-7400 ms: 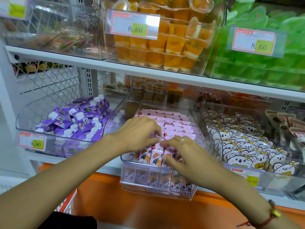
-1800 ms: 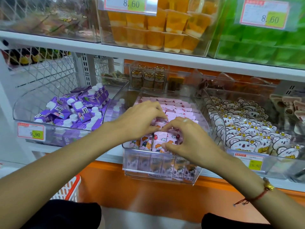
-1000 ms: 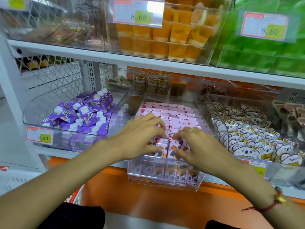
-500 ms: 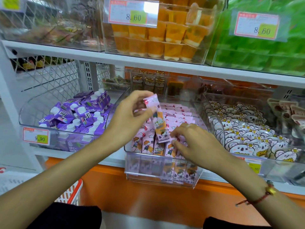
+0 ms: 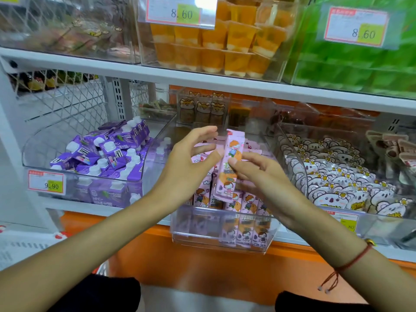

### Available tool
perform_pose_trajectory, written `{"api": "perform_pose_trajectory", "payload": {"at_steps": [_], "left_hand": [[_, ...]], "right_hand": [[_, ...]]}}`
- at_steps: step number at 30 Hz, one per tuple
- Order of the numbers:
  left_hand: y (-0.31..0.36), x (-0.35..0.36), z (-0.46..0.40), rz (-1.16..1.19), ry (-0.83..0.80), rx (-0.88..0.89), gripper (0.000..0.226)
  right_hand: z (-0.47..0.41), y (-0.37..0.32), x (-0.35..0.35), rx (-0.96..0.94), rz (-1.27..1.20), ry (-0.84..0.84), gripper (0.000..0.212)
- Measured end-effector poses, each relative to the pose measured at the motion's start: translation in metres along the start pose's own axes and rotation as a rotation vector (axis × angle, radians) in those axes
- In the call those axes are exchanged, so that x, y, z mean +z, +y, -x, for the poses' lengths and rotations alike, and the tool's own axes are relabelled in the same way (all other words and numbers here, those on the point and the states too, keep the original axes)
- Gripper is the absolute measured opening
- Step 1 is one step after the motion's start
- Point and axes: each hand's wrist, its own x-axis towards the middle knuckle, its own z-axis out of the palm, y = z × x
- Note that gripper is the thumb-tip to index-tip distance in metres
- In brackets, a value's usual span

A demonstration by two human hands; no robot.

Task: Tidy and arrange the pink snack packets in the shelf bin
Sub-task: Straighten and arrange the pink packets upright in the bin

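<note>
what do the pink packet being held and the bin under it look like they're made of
Pink packet: looks like thin printed plastic film with a soft sheen and a flat sealed top edge; it could be foil-lined, which cannot be told. The right hand pinches it.
Bin: clear rigid plastic, probably acrylic; packets show through its glossy front wall.

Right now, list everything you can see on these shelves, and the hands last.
Pink snack packets: many, pink, clear centre bin.
Lifted pink packet: one, above that bin.
Purple capped cartons: many, left bin.
White bear packets: many, right bin.
Orange jelly cups: many, upper shelf.
Green packs: blurred, upper right.
Price tags: several, bin fronts.
Left hand: open, beside the lifted packet.
Right hand: pinches the lifted packet.
</note>
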Motion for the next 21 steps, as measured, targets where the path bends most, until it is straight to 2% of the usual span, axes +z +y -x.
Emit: {"api": "perform_pose_trajectory", "payload": {"at_steps": [2,6,9,12,18,21], "left_hand": [[-0.001,0.000,0.000,-0.012,-0.020,-0.012,0.037],[-0.004,0.003,0.003,-0.033,-0.096,-0.070,0.034],[-0.005,0.005,0.005,-0.119,-0.126,-0.054,0.042],[-0.006,0.002,0.004,-0.160,-0.097,-0.015,0.040],[-0.008,0.003,0.004,-0.090,-0.122,-0.013,0.023],[-0.012,0.004,0.004,-0.136,-0.100,0.011,0.018]], "right_hand": [[-0.001,0.000,0.000,0.063,-0.140,0.006,0.022],[-0.003,0.000,0.000,0.067,-0.207,0.056,0.017],[-0.002,0.000,0.001,0.040,-0.189,0.070,0.027],[-0.003,0.003,0.002,-0.001,-0.164,0.060,0.036],[-0.004,-0.003,-0.005,-0.068,-0.197,-0.027,0.031],[-0.002,-0.001,-0.002,-0.124,-0.106,0.084,0.034]]}}
